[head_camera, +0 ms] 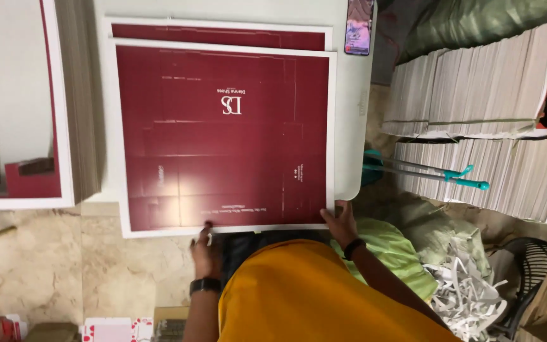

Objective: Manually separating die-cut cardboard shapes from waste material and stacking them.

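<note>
The left hand grips the near edge of the top maroon printed sheet; the right hand pinches its near right corner. Two maroon sheets lie stacked on the white tabletop, overhanging its near edge. One phone sits at the far right corner.

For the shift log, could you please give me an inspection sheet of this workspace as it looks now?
Surface: white table, rounded corner.
Job's things: dark red printed sheet with white border, lying over a second sheet.
Clutter: phone at table edge; paper scraps on floor.
Grippers: left hand and right hand on the sheet's near edge.
Cables: nothing seen.
Surroundings: bundled sheet stacks; another stack on the table; marble floor.
</note>
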